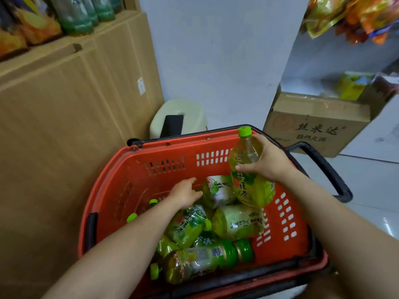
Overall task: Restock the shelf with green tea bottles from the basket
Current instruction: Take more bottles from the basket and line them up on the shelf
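Note:
A red plastic basket (pixel 164 160) with black handles stands on the floor below me. Several green tea bottles with light green caps lie in a heap inside it (pixel 235 222). My right hand (pixel 267 160) grips one green tea bottle (pixel 248 169) upright around its shoulder, lifted above the heap at the basket's far right. My left hand (pixel 185 194) reaches down into the basket, fingers resting on a lying bottle (pixel 216 190); I cannot tell if it grips it. Green bottles stand on the shelf (pixel 79 16) at the upper left.
A tall cardboard wall (pixel 64 115) rises left of the basket. A cream plastic stool (pixel 179 117) sits behind it. A printed cardboard box (pixel 315 124) stands at the right with packets above. Snack bags (pixel 356 16) hang at the top right.

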Demonstrator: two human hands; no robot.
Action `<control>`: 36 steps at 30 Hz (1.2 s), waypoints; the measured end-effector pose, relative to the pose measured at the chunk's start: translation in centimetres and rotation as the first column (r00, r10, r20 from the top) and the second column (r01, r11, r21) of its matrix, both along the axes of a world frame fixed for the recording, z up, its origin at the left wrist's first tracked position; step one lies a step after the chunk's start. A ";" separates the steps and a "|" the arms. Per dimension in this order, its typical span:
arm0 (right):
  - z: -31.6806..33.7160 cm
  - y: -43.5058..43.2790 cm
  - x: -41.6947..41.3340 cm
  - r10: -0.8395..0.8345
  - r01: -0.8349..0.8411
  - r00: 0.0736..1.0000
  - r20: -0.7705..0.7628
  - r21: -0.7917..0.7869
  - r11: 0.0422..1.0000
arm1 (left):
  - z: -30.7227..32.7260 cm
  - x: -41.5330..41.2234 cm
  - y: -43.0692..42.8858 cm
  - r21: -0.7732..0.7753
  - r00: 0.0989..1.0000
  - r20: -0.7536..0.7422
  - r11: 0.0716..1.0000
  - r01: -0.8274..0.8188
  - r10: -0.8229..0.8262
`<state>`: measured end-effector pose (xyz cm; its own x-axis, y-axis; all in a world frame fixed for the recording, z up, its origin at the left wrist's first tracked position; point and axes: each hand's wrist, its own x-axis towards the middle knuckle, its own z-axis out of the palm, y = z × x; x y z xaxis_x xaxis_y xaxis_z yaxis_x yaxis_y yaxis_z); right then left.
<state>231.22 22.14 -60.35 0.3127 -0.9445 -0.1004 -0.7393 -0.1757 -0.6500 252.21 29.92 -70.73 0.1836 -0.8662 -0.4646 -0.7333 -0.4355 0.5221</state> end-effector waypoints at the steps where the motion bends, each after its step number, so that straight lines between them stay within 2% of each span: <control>1: -0.5 -0.2 -0.2 0.010 -0.010 1.000 -0.002 0.036 0.999 | -0.9 -0.4 -0.2 0.025 1.000 -0.020 1.000 0.014 -0.013; 4: -1.9 -0.6 -0.3 0.056 -0.054 0.998 -0.023 0.069 0.996 | -2.5 -1.1 -1.0 0.030 1.000 -0.025 0.999 -0.013 0.013; 7: -2.6 -1.0 -0.3 0.016 -0.016 1.000 0.000 0.100 0.995 | -3.2 -1.1 -1.3 0.038 0.994 -0.063 0.996 -0.087 0.089; 11: -2.7 -1.1 -0.6 -0.007 0.008 1.000 -0.007 0.099 0.995 | -3.6 -2.1 -0.3 0.054 0.997 0.011 0.996 -0.076 0.076; 15: -2.0 -0.7 -1.2 -0.014 0.017 0.999 -0.029 0.106 0.994 | -1.3 -2.9 0.2 -0.170 0.984 0.028 0.971 -0.166 0.173; 19: -0.9 -0.7 -2.1 -0.002 0.004 0.999 -0.036 0.063 0.998 | 4.9 -2.6 0.9 -0.399 0.952 0.292 0.916 0.036 0.089; 23: 1.2 0.4 -1.2 0.091 -0.090 0.995 -0.045 0.008 0.996 | 10.8 0.1 4.1 -0.551 0.928 0.332 0.833 0.047 0.167; 26: 3.4 1.8 0.8 0.175 -0.173 0.984 0.019 -0.055 0.983 | 13.9 2.1 8.2 -0.609 0.908 0.367 0.790 0.070 0.202; 31: 8.2 6.8 5.9 0.345 -0.317 0.916 0.204 -0.159 0.935 | 20.2 5.3 17.1 -0.746 0.847 0.365 0.666 0.019 0.385; 36: 14.0 14.9 12.6 0.524 -0.461 0.719 0.457 -0.250 0.851 | 29.6 7.7 26.8 -0.872 0.727 0.364 0.487 0.046 0.582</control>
<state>243.82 37.05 -46.34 0.7126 -0.6373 0.2934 -0.1128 -0.5168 -0.8486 259.93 56.68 -41.18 0.4115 -0.6177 0.6701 -0.9111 -0.2988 0.2840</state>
